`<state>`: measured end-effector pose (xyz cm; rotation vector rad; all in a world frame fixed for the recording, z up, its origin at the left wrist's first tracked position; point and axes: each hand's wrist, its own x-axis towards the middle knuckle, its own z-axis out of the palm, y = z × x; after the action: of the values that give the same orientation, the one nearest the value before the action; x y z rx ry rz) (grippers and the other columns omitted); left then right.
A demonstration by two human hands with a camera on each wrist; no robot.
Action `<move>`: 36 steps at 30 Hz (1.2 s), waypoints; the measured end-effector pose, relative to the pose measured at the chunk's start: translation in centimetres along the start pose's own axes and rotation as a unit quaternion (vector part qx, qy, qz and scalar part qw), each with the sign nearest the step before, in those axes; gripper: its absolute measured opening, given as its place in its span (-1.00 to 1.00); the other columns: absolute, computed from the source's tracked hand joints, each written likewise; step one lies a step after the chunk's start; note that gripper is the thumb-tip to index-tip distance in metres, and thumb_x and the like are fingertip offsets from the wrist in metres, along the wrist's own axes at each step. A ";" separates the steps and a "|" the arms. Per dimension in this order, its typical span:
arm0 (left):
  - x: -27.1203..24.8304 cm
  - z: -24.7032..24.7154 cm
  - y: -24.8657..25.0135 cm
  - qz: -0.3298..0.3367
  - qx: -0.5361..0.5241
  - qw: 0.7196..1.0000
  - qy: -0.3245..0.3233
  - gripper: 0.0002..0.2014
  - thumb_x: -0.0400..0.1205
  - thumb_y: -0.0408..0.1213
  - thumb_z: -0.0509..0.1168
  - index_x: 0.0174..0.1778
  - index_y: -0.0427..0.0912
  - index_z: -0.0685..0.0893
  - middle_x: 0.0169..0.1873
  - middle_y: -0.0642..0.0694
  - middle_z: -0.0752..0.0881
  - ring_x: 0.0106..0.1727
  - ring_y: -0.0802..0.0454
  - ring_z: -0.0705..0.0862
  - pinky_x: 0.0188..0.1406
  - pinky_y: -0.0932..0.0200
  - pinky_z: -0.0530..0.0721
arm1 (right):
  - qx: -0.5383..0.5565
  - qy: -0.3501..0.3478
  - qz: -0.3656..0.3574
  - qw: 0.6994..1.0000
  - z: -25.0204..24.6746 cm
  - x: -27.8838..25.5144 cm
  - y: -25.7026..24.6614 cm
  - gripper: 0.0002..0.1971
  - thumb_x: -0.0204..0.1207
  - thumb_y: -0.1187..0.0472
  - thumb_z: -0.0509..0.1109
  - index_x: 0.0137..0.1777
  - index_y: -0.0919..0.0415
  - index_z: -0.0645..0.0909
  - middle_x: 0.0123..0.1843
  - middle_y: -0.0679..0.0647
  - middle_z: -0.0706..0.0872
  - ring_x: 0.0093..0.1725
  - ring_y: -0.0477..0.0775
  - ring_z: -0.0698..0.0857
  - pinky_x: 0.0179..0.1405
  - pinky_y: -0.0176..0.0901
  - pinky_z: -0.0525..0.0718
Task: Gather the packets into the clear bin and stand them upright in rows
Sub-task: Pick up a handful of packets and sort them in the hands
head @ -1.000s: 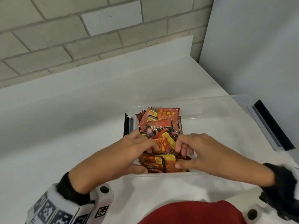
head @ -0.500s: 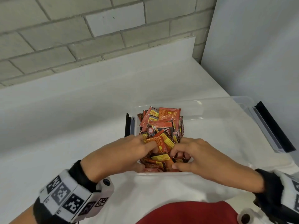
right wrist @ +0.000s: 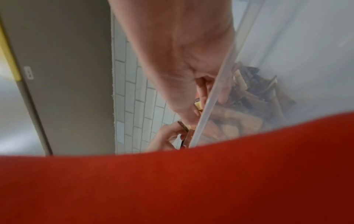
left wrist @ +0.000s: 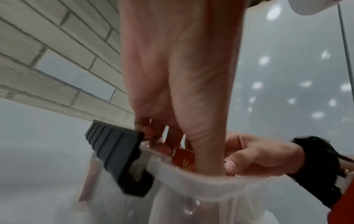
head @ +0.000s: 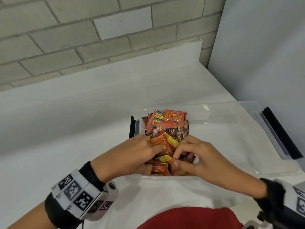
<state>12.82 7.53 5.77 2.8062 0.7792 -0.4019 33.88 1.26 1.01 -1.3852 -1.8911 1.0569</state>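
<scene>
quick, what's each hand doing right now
Left hand: fingers curled round the packets in the bin.
Right hand: pinching a packet.

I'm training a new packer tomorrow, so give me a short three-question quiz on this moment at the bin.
1. True or false: the packets fill the whole clear bin.
2. Which end of the bin holds the packets? A) the left end, by the black latch B) the right end C) the middle
3. Fill in: the right hand pinches a packet between thumb and ____.

Key
1. False: they crowd one end; the rest of the bin shows bare floor.
2. A
3. Fingers. The left hand also reaches in among the packets, but its grip is hidden.
</scene>
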 end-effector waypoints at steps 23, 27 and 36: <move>5.4 -4.7 -1.3 -0.037 -0.309 0.941 0.131 -0.62 0.64 -0.19 0.36 0.38 -0.03 0.53 -0.13 0.12 0.69 -0.18 0.19 0.74 -0.17 0.32 0.67 | 0.338 0.133 0.092 0.927 -1.8 1.7 -0.2 -0.52 0.44 0.32 0.51 0.31 0.03 0.49 0.09 0.00 0.81 0.09 0.00 0.79 -0.06 -0.21 0.76; 3.6 -4.7 -1.5 -0.066 -0.328 0.927 0.171 -0.59 0.61 -0.11 0.37 0.38 0.04 0.51 0.11 0.10 0.67 -0.06 0.19 0.76 -0.06 0.26 0.72 | 0.347 0.139 0.108 0.921 -2.6 1.5 0.3 -0.56 0.47 0.38 0.47 0.31 0.05 0.52 0.09 0.01 0.82 0.09 0.01 0.80 -0.06 -0.13 0.75; -4.1 -0.7 3.8 0.057 -0.204 0.969 -0.129 -0.45 0.64 -0.31 0.33 0.48 0.27 0.41 0.32 0.32 0.42 0.20 0.45 0.39 0.15 0.52 0.44 | 0.388 0.142 0.127 0.902 -4.2 0.8 0.7 -0.56 0.48 0.37 0.44 0.34 0.10 0.52 0.09 0.04 0.82 0.07 0.04 0.81 -0.03 -0.11 0.79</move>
<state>11.60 2.59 8.15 2.3426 0.5643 -0.5086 37.32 3.27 2.60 -1.2136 -0.9132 1.4290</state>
